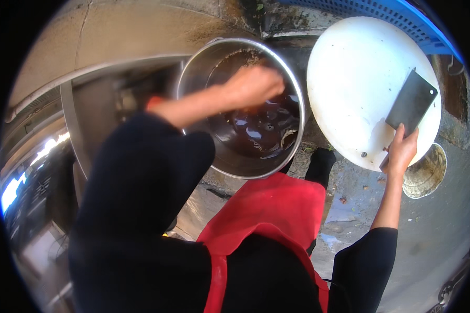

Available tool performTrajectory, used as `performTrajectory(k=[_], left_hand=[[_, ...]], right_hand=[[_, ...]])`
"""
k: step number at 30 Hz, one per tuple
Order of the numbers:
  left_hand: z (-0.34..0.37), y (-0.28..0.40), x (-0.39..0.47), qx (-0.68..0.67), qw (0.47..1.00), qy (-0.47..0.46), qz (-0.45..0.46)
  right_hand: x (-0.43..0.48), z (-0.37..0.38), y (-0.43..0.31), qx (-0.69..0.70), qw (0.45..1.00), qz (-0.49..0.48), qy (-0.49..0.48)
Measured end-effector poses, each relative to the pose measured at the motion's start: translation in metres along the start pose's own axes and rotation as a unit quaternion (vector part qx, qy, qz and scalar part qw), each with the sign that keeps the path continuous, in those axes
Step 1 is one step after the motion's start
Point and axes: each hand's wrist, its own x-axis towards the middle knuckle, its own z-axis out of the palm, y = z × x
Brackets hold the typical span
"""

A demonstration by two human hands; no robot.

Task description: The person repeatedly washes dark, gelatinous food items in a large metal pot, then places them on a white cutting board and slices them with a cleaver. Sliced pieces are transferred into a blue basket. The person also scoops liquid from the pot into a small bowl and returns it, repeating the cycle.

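My right hand (402, 152) grips the handle of a cleaver (412, 101). The broad dark blade, with a hole near one corner, lies over a round white chopping board (356, 86) that is speckled with small bits. Over the mouth of a large metal pot (300, 121) is my left hand (256, 86), blurred, with its fingers curled in. Whether it holds anything is hidden. Dark brown liquid (244, 137) with glossy highlights fills the lower part of the pot, and a pale scrap (288, 137) shows at its right side.
A blue plastic basket (391, 19) stands beyond the board. Partly under the board's near right edge is a dirty pale bucket (425, 174). Metal framework (72, 117) runs along the left. The concrete floor (348, 203) has wet patches and scraps.
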Motion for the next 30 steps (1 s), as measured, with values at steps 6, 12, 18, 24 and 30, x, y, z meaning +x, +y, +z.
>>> performTrajectory(k=[6,12,18,24,30], left_hand=[[0.175,-0.055,0.026,-0.016,0.981,-0.114,-0.157],[0.354,-0.119,0.036,-0.105,0.973,0.143,-0.150],[0.284,-0.107,-0.055,-0.157,0.947,-0.138,-0.244],[0.208,-0.099,-0.141,-0.636,0.754,-0.010,-0.161],[0.213,-0.108,-0.139,-0.632,0.749,0.061,-0.189]], right_hand=[[-0.004,0.006,-0.007,-0.041,0.999,-0.006,0.019],[-0.011,0.012,-0.017,-0.114,0.992,-0.016,0.051],[-0.016,0.018,-0.020,-0.137,0.987,-0.042,0.068],[-0.015,0.018,-0.020,-0.128,0.990,-0.041,0.045],[-0.018,0.021,-0.024,-0.147,0.987,-0.027,0.058]])
